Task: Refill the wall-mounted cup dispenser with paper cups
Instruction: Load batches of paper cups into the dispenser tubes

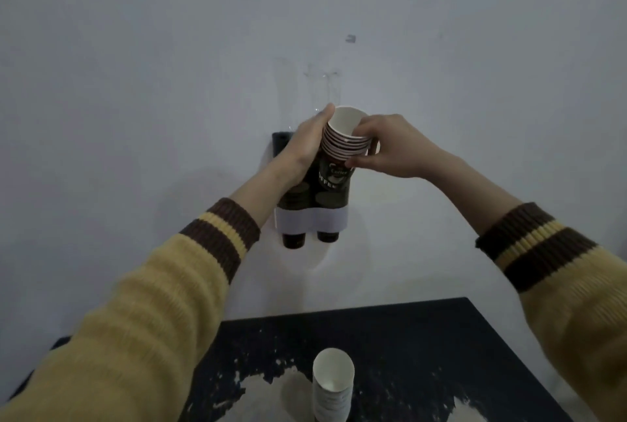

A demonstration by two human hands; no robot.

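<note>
A clear twin-tube cup dispenser (310, 220) with a pale band near its bottom hangs on the white wall. Dark cup bottoms poke out below both tubes. A stack of dark printed paper cups (342, 147) with white insides sits in the right tube, several pink rims showing at its top. My left hand (305, 147) wraps the stack and tube from the left, thumb by the top rim. My right hand (390, 147) pinches the rims of the stack from the right.
A black table (424, 347) with pale worn patches stands below against the wall. Another stack of paper cups (332, 384) stands upright on it near the front centre. A small grey hook (350, 38) is fixed on the wall above.
</note>
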